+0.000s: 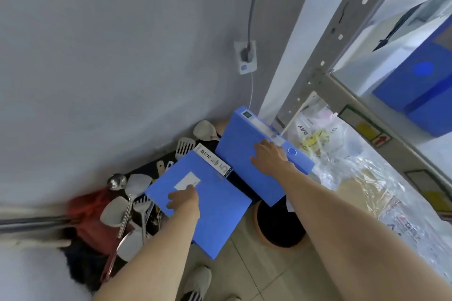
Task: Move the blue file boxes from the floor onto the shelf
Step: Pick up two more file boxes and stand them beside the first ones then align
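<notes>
Roughly midway, I'd say: one blue plastic file box (420, 90) already sat on the grey metal shelf (342, 95) at right. Left hand (183, 199) and right hand (269, 154) each gripped another blue box (208, 215), (244, 166) low over the floor.

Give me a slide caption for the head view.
Left hand and right hand each grip a blue file box beside the shelf.

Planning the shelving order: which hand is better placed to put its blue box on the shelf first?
Right. The right hand holds its blue box right beside the shelf frame; the left hand and its box are farther away.
</notes>
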